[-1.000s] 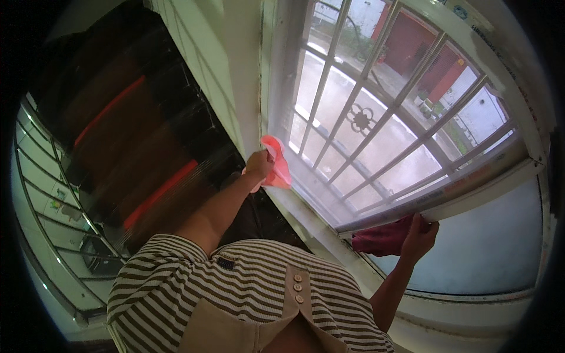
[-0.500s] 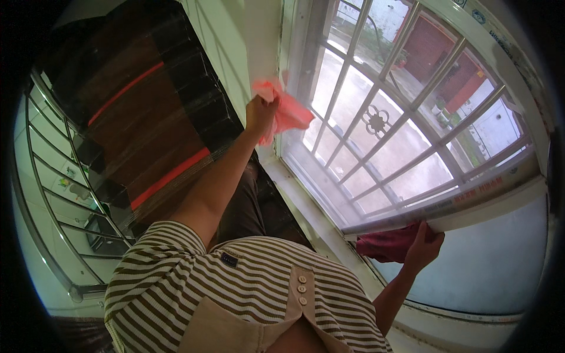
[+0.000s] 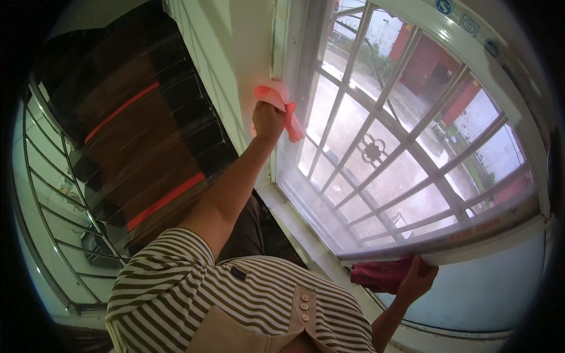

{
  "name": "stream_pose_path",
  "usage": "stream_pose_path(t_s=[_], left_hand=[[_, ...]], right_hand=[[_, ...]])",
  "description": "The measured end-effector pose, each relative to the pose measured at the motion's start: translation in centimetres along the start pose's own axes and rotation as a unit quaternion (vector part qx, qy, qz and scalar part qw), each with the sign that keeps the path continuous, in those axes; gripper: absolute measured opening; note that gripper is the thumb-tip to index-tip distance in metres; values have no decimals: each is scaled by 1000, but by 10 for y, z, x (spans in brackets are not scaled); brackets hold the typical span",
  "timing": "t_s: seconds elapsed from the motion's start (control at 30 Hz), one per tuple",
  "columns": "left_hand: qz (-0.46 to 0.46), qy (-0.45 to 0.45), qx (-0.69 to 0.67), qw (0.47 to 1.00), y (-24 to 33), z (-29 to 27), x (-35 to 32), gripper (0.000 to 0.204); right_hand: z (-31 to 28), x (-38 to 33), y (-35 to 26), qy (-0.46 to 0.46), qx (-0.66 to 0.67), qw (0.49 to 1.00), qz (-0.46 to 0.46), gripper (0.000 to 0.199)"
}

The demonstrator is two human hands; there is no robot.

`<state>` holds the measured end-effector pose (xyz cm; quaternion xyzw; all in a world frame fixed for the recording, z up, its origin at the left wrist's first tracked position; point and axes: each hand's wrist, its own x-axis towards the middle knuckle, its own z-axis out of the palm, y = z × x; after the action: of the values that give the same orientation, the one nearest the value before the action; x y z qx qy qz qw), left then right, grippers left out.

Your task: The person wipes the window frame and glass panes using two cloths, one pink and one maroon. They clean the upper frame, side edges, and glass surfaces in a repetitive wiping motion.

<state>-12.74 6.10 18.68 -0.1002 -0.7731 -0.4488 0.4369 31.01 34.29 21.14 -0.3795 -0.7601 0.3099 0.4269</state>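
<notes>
Two pinches: my left hand (image 3: 268, 122) on pink cloth (image 3: 272, 93), left of the bars (image 3: 408, 140) (flatter might cover more); my right hand (image 3: 416, 280) on red cloth (image 3: 381, 276), below them.

- At the left, dark stairs (image 3: 126, 141), black and brown, are crossed by two red strips (image 3: 166, 201).
- A curved metal railing (image 3: 75, 306) with thin bars runs down the left edge, a pale surface behind it.
- Upper centre, a pale, greenish wall (image 3: 215, 62) stands between stairs and window.
- The window (image 3: 406, 173) fills the upper right, with metal bars and a flower-shaped ornament (image 3: 372, 150); bright daylight shows pale ground and a red structure (image 3: 432, 65) outside.
- Lower right, a cloudy bluish pane (image 3: 482, 288) sits below a white frame bar (image 3: 500, 241).
</notes>
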Motion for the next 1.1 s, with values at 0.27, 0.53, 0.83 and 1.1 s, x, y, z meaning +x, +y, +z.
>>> stream_pose_path(t_s=[0.27,0.53,0.83,1.1], left_hand=[[-36,-44,-10,998,-1,-1,-7,29],[-120,-59,-37,990,-24,11,-41,20],[-254,-351,117,893,-120,-7,-189,16],[-249,-446,-40,859,-117,-44,-255,36]], right_hand=[[3,-1,-8,23,-52,998,24,46],[1,-4,-6,33,-63,997,1,43],[1,-4,-1,32,-54,998,-22,45],[1,-2,2,15,3,999,-30,46]])
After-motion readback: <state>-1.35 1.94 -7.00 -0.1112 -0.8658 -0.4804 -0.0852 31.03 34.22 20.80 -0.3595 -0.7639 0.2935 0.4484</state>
